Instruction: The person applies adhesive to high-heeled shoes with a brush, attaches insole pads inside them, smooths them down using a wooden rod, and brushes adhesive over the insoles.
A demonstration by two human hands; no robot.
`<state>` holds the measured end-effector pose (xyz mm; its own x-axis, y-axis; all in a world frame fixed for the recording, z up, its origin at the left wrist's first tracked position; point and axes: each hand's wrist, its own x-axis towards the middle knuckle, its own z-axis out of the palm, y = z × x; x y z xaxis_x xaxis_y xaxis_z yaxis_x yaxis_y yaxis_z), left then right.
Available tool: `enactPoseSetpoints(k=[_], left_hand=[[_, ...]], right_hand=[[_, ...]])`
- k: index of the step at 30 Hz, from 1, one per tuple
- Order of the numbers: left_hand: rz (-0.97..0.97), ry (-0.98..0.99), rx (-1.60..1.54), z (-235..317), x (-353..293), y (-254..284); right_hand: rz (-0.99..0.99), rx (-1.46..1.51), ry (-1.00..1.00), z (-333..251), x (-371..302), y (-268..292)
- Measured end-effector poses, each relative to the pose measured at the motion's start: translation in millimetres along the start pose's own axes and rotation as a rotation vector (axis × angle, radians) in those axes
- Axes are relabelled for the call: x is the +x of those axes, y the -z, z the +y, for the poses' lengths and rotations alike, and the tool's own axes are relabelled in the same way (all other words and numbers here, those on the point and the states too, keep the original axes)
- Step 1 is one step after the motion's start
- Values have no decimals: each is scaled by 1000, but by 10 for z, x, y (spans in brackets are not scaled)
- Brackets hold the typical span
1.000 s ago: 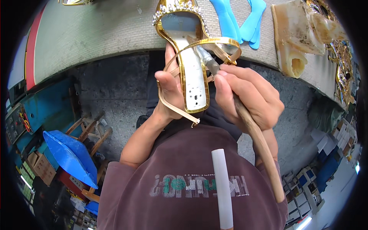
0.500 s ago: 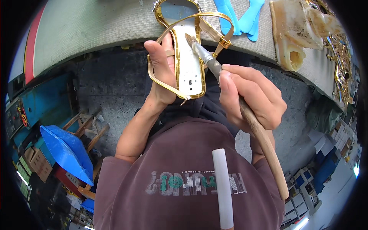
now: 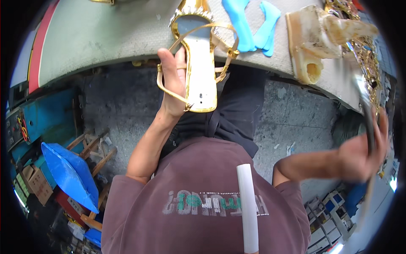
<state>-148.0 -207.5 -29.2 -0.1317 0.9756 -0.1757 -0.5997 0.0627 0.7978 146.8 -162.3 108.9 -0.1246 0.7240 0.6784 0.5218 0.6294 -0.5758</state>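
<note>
My left hand [image 3: 172, 80] holds a gold sandal [image 3: 202, 70] by its side at the table edge, thumb up and fingers beneath. The sandal's white inside sole faces up, with small dark holes at the heel end. Its thin straps hang loose, and sparkling stones trim the toe band. Out at the far right, my right hand [image 3: 363, 154] grips a long-handled brush [image 3: 367, 112], both smeared by motion. The brush stands apart from the sandal, beside a heap of gold strappy pieces [image 3: 368, 59].
Blue sole-shaped pieces [image 3: 241, 21] lie on the pale table [image 3: 105, 34]. Right of them stands a yellowed, crusted container [image 3: 313, 38] with an open spout. A blue plastic seat [image 3: 69, 173] stands at the lower left. A white stick [image 3: 248, 203] rises before my shirt.
My right hand has swung the brush off the sandal's sole and out to the far right. The sandal in my left hand has shifted slightly left.
</note>
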Motion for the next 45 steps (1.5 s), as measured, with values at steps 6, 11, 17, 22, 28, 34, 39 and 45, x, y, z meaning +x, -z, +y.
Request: enactPoseSetpoints(k=[6,11,17,22,28,34,39,45], left_hand=[[73,31,-72,-111,-36,-51],[-85,134,68,-15,-71,-17],[-79,351,-147,188,-176,42],[-173,357,-85,131,-205,275],[-484,198,-457,186,-194,169],[-375,355,-381,110,-123,220],[-344,331,-459,37,-144,307],[-318,417,-211,110,-162,268]], right_hand=[[-501,-456,-432,443,513,-1475],[-647,-567,-637,927,642,-1909],[-462,-501,-600,1028,507,-1875],[-338,-295,-456,228,636,-1438],[-533,722,-448,-809,142,-1145],[-684,384,-527,-291,-417,-1711],[-551,281,-367,-201,-439,-1845],[-508,262,-317,-184,-470,-1858]])
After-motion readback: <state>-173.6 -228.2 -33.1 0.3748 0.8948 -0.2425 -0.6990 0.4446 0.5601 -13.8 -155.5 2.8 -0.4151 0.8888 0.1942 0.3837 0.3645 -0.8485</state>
